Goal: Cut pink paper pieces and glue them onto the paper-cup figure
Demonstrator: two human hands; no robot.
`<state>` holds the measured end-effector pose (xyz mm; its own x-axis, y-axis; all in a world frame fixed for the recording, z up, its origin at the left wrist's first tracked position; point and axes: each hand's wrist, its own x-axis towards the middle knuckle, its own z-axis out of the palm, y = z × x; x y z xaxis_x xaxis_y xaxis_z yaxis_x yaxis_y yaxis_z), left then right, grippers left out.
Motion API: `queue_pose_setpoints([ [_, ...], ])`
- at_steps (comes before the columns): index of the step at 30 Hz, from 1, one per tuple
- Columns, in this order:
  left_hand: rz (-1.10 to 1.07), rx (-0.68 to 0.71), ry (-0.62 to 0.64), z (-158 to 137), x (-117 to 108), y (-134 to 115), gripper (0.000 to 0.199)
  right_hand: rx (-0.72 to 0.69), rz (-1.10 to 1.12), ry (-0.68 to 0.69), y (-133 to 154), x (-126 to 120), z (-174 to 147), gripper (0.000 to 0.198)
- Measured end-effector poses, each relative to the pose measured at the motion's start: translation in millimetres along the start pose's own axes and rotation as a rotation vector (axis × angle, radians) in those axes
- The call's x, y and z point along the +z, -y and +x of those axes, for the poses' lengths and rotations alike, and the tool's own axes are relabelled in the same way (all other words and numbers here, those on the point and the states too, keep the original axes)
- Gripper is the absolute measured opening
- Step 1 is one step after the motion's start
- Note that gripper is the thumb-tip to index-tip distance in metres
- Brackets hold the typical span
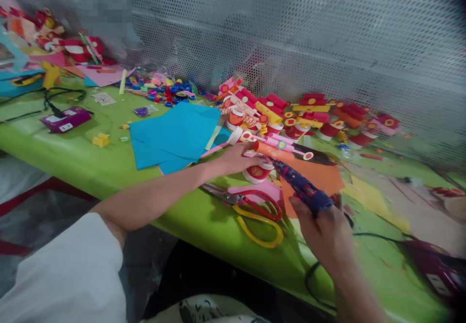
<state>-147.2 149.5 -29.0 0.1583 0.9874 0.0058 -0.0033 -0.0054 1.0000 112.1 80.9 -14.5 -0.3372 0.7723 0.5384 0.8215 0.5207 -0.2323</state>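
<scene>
My right hand is wrapped round a dark blue hot glue gun, whose nozzle points up and left. The nozzle tip meets a paper figure, with an orange paper roll on top and a red-and-white cup below. My left hand has its fingers closed on this paper figure from the left side. Scissors with one red and one yellow handle lie just below, partly over a pink paper piece. Orange paper rests under the glue gun.
Blue paper sheets lie left of my left hand. Several finished-looking paper figures stand along the perforated metal screen. Purple power strips with cords sit at both sides. A yellow glue gun is at far left.
</scene>
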Motion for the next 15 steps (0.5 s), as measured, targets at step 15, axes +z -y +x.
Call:
queue_pose_setpoints([
  [15, 0.078, 0.032, -0.002, -0.6, -0.9, -0.9, 0.060, -0.067, -0.136, -0.023, -1.7, -0.5, 1.0, 0.054],
])
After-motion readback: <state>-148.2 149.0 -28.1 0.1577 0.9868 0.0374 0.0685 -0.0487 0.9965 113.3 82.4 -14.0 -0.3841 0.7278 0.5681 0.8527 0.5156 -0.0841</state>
